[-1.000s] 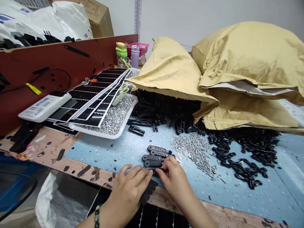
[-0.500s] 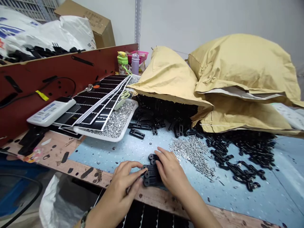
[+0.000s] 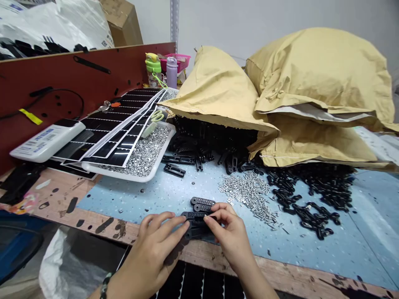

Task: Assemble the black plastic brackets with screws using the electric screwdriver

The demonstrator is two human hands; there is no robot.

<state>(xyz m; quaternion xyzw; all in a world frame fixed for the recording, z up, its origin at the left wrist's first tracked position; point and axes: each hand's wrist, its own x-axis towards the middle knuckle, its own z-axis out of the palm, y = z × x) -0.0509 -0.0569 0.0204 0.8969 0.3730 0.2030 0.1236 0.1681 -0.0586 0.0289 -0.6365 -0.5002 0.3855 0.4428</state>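
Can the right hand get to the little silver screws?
Probably yes. The right hand is on the black plastic strips, and the silver screws lie just past it on the blue mat, with nothing in between.

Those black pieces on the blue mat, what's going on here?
A person is working with both bare hands. The left hand rests against a small group of black plastic strips on a blue mat, and the right hand pinches them. Loose silver screws lie beside them, and more black pieces spill from yellow sacks.
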